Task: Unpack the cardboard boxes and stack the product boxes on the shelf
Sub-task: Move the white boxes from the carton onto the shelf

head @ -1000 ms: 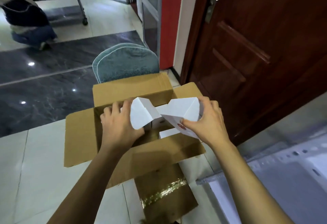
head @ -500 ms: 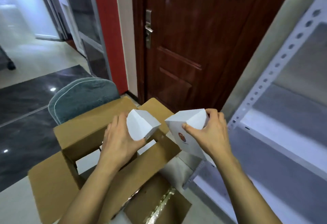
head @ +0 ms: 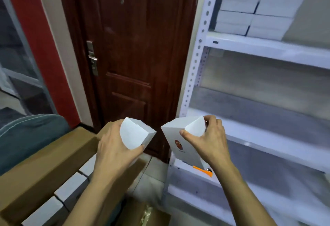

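My left hand (head: 114, 147) grips a white product box (head: 135, 133) by its end, held in the air in front of the door. My right hand (head: 209, 141) grips a second white product box (head: 178, 140) with a round red logo on its face, just left of the shelf post. The open cardboard box (head: 44, 163) sits low at the left with several white product boxes (head: 69, 188) still inside. On the white metal shelf (head: 267, 47) at the right, an upper level carries several stacked white boxes (head: 257, 11).
A dark brown door (head: 135, 56) stands straight ahead, a red wall strip to its left. A teal rug (head: 26, 136) lies behind the cardboard box. An orange-handled tool (head: 202, 170) rests on a low shelf level. The middle shelf levels hold nothing.
Both hands have lifted the two white boxes out of the cardboard box and carried them up and to the right. My view has swung up toward the shelf.
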